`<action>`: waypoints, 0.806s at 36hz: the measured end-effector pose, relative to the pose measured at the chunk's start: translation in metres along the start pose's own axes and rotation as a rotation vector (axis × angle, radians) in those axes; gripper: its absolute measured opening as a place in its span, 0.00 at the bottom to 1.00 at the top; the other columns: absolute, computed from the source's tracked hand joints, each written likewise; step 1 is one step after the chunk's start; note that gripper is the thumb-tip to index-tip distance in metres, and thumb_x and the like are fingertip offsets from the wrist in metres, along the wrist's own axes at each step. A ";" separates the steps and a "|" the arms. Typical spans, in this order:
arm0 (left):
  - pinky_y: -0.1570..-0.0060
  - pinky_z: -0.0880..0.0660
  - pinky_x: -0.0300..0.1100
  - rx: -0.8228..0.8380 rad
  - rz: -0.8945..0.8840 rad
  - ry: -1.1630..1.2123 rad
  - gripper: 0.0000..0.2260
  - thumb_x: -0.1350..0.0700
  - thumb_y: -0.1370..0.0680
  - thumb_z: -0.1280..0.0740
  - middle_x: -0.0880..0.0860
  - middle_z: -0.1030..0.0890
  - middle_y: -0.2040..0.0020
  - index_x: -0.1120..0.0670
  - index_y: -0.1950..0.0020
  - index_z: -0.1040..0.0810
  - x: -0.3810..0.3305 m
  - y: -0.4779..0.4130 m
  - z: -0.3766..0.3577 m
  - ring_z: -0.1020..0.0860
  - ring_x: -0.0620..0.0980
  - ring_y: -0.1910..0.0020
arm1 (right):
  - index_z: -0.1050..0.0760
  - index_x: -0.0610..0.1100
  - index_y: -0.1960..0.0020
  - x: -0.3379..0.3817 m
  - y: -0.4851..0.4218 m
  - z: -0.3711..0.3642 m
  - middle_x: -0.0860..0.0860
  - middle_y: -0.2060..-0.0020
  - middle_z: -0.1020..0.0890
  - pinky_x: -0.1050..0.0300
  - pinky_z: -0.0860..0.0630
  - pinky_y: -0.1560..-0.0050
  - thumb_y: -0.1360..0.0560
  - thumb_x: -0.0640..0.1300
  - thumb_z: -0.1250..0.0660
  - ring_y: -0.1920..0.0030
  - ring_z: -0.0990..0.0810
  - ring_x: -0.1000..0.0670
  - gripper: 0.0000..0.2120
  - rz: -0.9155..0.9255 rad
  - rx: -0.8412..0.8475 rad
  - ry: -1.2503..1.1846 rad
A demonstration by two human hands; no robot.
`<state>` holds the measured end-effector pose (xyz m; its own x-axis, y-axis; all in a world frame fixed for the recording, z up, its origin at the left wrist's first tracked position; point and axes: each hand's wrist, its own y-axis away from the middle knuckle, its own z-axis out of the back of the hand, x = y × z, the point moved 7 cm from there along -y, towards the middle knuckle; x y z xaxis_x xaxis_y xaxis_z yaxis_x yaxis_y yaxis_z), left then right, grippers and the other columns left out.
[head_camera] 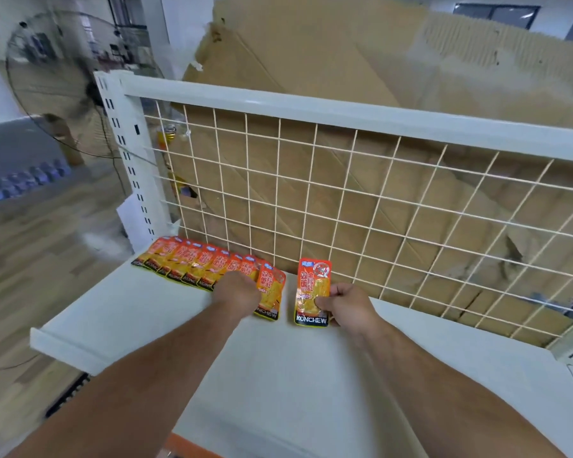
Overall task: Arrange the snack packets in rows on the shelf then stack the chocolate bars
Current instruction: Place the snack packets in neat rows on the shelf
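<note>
- Left hand [237, 292]: lies back up on the right end of the overlapping row of orange foil snack packets [192, 264]. Fingers are bent down and hidden from the camera; cannot tell whether they grip a packet or only press on it.
- The row runs from this hand away to its left, along the back edge of the white metal shelf board [129, 312]. The end orange packet [272, 292] shows just right of the hand, partly under it.
- Right hand [344, 305]: pinches a single orange and yellow snack packet [313, 285], thumb on the front face and the other fingers behind.
- This packet sits just left of the right hand, printed side up, apart from the end orange packet by a narrow gap.
- Beyond both hands: white wire mesh back panel [344, 200], with brown corrugated cardboard [311, 61] behind it.
- Far left of the left hand: black standing fan [53, 77].
</note>
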<state>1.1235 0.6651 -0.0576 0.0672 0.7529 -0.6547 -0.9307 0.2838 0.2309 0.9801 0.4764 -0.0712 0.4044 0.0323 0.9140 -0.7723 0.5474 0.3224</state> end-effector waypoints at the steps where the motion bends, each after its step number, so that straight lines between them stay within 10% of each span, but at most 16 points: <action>1: 0.50 0.21 0.48 -0.007 -0.014 -0.023 0.09 0.59 0.24 0.35 0.59 0.17 0.50 0.62 0.48 0.18 0.001 -0.006 0.000 0.19 0.59 0.48 | 0.23 0.45 0.61 0.001 -0.001 -0.001 0.44 0.63 0.15 0.53 0.28 0.59 0.27 0.35 0.27 0.63 0.21 0.45 0.08 0.000 -0.014 -0.010; 11: 0.60 0.27 0.42 0.022 -0.109 -0.163 0.06 0.59 0.28 0.34 0.56 0.19 0.56 0.56 0.64 0.28 -0.007 -0.034 0.010 0.20 0.57 0.53 | 0.27 0.42 0.61 0.009 -0.012 -0.018 0.41 0.61 0.17 0.54 0.28 0.62 0.27 0.32 0.29 0.61 0.22 0.45 0.10 -0.002 -0.111 -0.036; 29: 0.52 0.24 0.46 0.016 -0.390 -0.536 0.14 0.53 0.27 0.33 0.55 0.18 0.45 0.54 0.43 0.26 -0.022 -0.049 0.016 0.20 0.58 0.46 | 0.23 0.44 0.63 0.015 -0.020 -0.046 0.47 0.67 0.18 0.56 0.28 0.63 0.26 0.33 0.29 0.66 0.22 0.47 0.10 -0.058 -0.174 0.056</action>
<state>1.1738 0.6443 -0.0435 0.5718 0.7831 -0.2444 -0.7966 0.6013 0.0627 1.0237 0.5043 -0.0748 0.4766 0.0405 0.8782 -0.6525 0.6858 0.3225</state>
